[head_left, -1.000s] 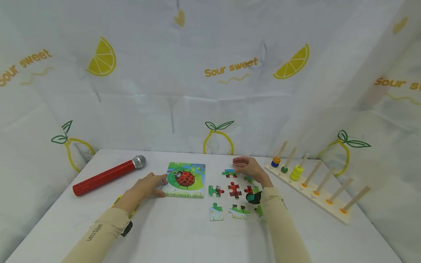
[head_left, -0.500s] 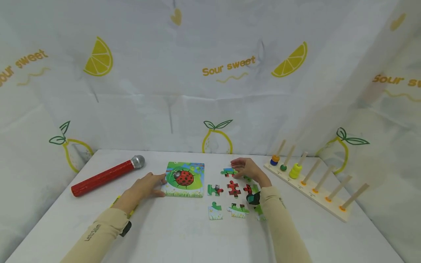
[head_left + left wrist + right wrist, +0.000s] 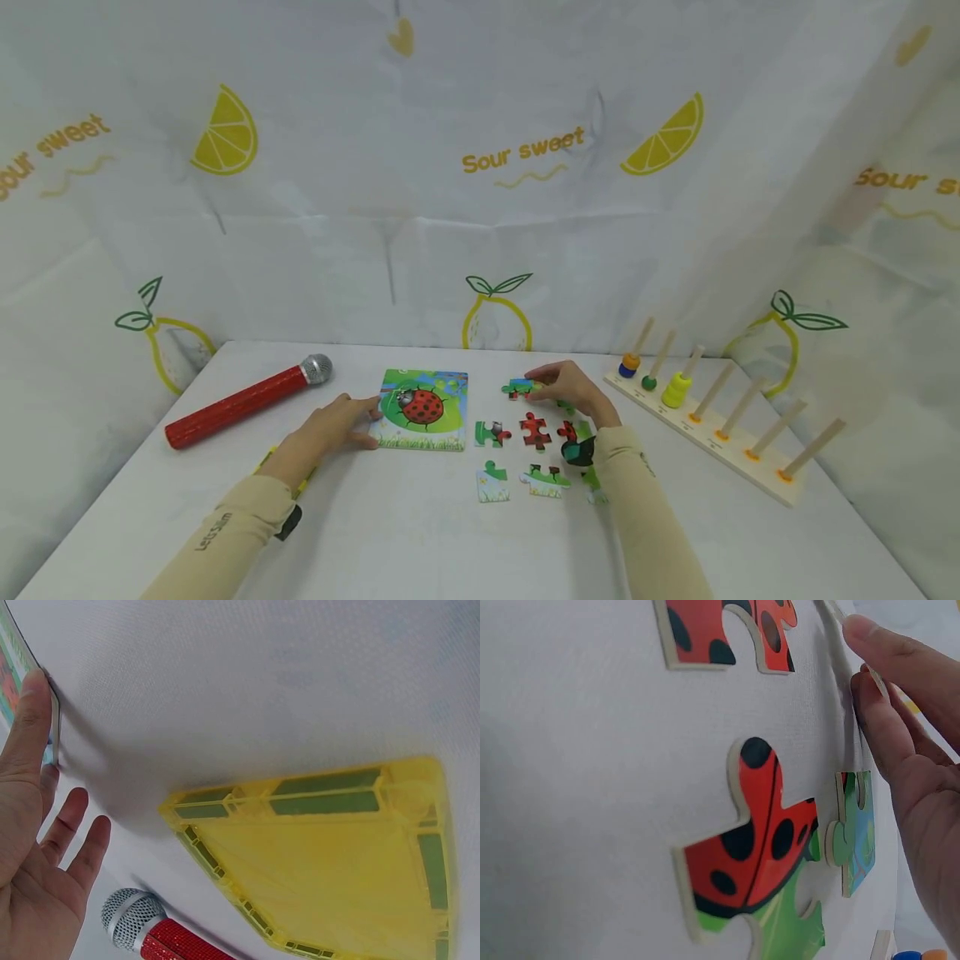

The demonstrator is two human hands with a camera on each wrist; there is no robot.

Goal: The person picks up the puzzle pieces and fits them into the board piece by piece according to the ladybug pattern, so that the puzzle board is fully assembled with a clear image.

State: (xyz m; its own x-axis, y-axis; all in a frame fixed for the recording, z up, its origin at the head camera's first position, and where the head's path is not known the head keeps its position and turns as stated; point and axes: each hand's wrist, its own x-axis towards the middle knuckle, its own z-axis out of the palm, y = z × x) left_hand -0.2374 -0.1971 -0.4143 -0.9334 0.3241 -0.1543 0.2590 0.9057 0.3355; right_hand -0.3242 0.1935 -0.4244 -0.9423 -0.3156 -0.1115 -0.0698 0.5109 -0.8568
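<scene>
My left hand (image 3: 339,421) lies at the left side of a square ladybug picture board (image 3: 453,439), its thumb and a finger touching the edge. In the left wrist view the thumb overlaps the board's edge, with the other fingers loosely extended. Thumb and fingers of my right hand (image 3: 573,387) pinch a green-and-blue puzzle piece (image 3: 517,387), seen almost edge-on in the right wrist view. Around it several loose pieces lie in rows, including a red spotted centre piece (image 3: 535,433) and a red-and-green piece (image 3: 754,840). My right wrist and sleeve partly hide the right column.
A red toy microphone (image 3: 240,408) lies at the back left. A yellow tray (image 3: 322,862) sits beneath my left forearm. At the right stands a wooden peg rack (image 3: 735,454) with colored beads on some pegs. A printed white curtain (image 3: 435,250) hangs behind the table.
My right fingers have come down to the top middle puzzle piece and pinch it; the piece now looks slightly raised and tilted. The left hand stays at the board.
</scene>
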